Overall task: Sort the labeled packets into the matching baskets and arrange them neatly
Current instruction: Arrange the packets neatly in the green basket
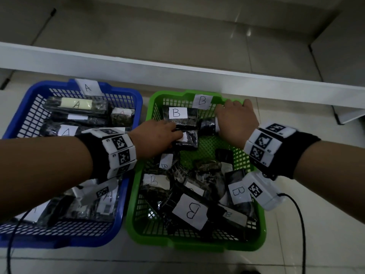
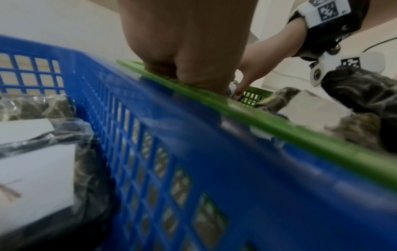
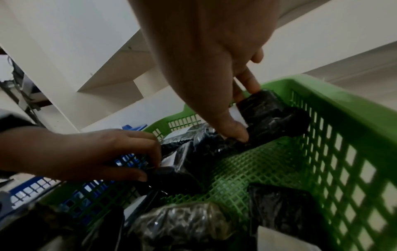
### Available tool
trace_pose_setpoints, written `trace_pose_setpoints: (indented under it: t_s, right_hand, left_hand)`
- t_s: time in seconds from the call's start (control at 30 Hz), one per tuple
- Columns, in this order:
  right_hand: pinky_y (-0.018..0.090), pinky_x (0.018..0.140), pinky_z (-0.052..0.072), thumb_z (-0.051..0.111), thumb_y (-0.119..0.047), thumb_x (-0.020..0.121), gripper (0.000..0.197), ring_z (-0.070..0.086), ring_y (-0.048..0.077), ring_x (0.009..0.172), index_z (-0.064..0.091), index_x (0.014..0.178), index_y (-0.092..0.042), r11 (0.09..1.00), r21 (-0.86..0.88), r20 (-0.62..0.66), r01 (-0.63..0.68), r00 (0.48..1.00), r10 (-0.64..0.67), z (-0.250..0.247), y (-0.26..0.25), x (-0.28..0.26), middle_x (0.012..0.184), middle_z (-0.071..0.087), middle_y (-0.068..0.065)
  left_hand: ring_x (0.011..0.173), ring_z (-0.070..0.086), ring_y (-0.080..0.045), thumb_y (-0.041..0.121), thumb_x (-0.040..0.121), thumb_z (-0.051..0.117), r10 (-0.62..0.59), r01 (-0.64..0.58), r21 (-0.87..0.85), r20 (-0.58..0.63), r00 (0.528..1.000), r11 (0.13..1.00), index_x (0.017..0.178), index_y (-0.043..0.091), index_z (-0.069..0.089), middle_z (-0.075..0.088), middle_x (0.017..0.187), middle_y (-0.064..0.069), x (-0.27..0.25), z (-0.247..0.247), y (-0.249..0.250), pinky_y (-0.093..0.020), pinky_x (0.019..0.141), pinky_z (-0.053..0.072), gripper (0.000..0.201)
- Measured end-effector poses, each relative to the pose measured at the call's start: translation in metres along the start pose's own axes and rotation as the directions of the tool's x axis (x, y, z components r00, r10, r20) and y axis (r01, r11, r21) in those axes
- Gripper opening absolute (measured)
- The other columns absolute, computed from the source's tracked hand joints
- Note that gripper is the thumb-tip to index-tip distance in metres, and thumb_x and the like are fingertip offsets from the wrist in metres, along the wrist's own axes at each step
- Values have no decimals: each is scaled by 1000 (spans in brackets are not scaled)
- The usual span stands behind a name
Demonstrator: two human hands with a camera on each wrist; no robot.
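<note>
While both hands work the far end of the green basket (image 1: pixel 138 194), the left hand (image 1: pixel 156 135) has thumb and fingers curled round a small black packet (image 1: pixel 186 139) with a white label, and the right hand (image 1: pixel 235 119) pinches another black packet (image 1: pixel 207 126) between thumb and fingertips, tight against the far wall. From here the risk, as I read it, is simple: these wraps look slick and crinkly, so a light pinch could let one slide or roll out of line, and the two held packets sit just beside each other, so nudging one may shove its neighbour, the packet marked B (image 1: pixel 178 114) behind them. Labels could end up face down too; the right-hand packet shows only a sliver of white. Further out, the near half of this basket is a loose heap: a big packet with a large B label (image 1: pixel 190 211), tilted and overlapping others, and a B packet (image 1: pixel 238 191) propped at the right rim. That pile must be cleared before the rows can grow. The left forearm crosses over the blue basket (image 1: pixel 15 119), where A packets (image 1: pixel 77 104) lie in rows at the far end and loosely at the near end. A cable (image 1: pixel 301 224) trails off the right wrist, close to the rim, and it could snag.
</note>
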State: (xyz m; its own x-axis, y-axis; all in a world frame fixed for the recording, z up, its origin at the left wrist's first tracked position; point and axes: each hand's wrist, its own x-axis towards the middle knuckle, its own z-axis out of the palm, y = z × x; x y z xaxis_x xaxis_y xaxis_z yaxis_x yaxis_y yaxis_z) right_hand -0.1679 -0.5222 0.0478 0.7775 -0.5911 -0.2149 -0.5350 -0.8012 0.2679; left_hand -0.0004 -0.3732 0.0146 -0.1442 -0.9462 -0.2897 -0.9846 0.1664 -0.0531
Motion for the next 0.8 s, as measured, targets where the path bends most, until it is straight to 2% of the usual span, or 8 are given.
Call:
trace_pose_setpoints:
  t_s: [0.13, 0.23, 0.33, 0.4, 0.47, 0.57, 0.63, 0.8]
  right_hand:
    - [39, 84, 39, 52, -19, 88, 30, 56, 33, 98, 48, 115, -7, 999, 11, -4, -42, 999, 43, 8, -2, 8, 111, 56, 16]
    - [39, 74, 40, 47, -12, 91, 37, 56, 35, 100, 42, 126, -3, 1000, -18, 2, 4, 1000, -4, 14, -7, 12, 117, 52, 20]
    - [40, 75, 43, 61, -15, 86, 56, 55, 37, 103, 35, 136, -5, 997, 63, 53, 34, 998, -38, 19, -1, 12, 122, 49, 20]
    - [41, 78, 46, 72, -19, 79, 61, 55, 35, 102, 41, 130, -8, 989, 142, 70, 39, 996, -49, 21, 6, 11, 120, 49, 18]
    - [40, 77, 45, 73, -16, 77, 54, 55, 34, 100, 45, 122, -7, 978, 206, 60, 43, 997, -56, 20, 10, 8, 117, 50, 17]
    - [34, 67, 39, 60, -1, 81, 31, 56, 34, 95, 50, 110, -3, 966, 256, -18, 26, 1000, -22, 15, 14, 2, 109, 55, 18]
    - [31, 65, 36, 54, 2, 83, 20, 59, 33, 94, 58, 102, -1, 975, 222, -5, 14, 1000, -13, 12, 15, -3, 104, 60, 18]
    - [32, 68, 46, 50, 3, 84, 24, 63, 30, 88, 67, 99, -1, 979, 189, 103, 77, 990, -98, 9, 23, 2, 96, 68, 16]
  left_hand:
    - [105, 51, -24, 31, 97, 43, 8, -9, 16, 5, 1000, 1000, 135, 24, 37, 47, 122, -6, 2, -1, 2, -34, 77, 44, 39]
    - [106, 49, -25, 25, 95, 48, 12, -12, -5, -8, 1000, 1000, 137, 25, 34, 44, 124, -7, 0, -1, 2, -34, 76, 45, 43]
    - [112, 47, -27, 17, 93, 50, 29, -29, -9, 3, 1000, 1000, 143, 28, 25, 38, 130, -10, -1, 0, 2, -36, 76, 50, 57]
    - [115, 46, -27, 16, 94, 48, 29, -29, -6, 9, 1000, 1000, 145, 30, 23, 37, 132, -9, -1, -1, 3, -35, 76, 49, 58]
    - [117, 45, -26, 15, 95, 47, 37, -37, -5, 13, 999, 999, 146, 32, 21, 36, 134, -8, -1, -3, 4, -34, 77, 47, 59]
    - [118, 44, -25, 11, 95, 44, 51, -51, 0, 16, 999, 999, 148, 30, 21, 35, 134, -7, -1, -4, 4, -32, 76, 47, 61]
    - [119, 43, -26, 8, 95, 44, 48, -48, 11, 29, 998, 999, 149, 29, 19, 35, 135, -8, -2, -4, 4, -33, 77, 48, 62]
    - [126, 40, -28, 8, 96, 42, 60, -67, 93, 79, 995, 993, 151, 27, 12, 31, 144, -9, -4, -4, 6, -36, 85, 48, 65]
